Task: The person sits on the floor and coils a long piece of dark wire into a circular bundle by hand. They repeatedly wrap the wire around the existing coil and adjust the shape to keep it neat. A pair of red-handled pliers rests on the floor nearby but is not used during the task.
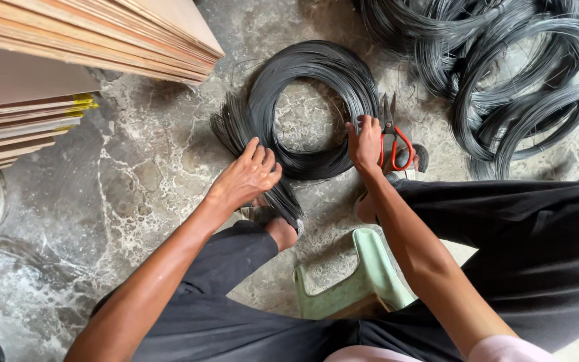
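Head view: wire coil [316, 80] btwn left hand [246, 175] & right hand [366, 143].

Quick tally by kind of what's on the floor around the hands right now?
Round wire coil under the right hand: 1
Cut wire bundle under the left hand: 1
Red-handled cutters: 1
Green stool: 1
Total: 4
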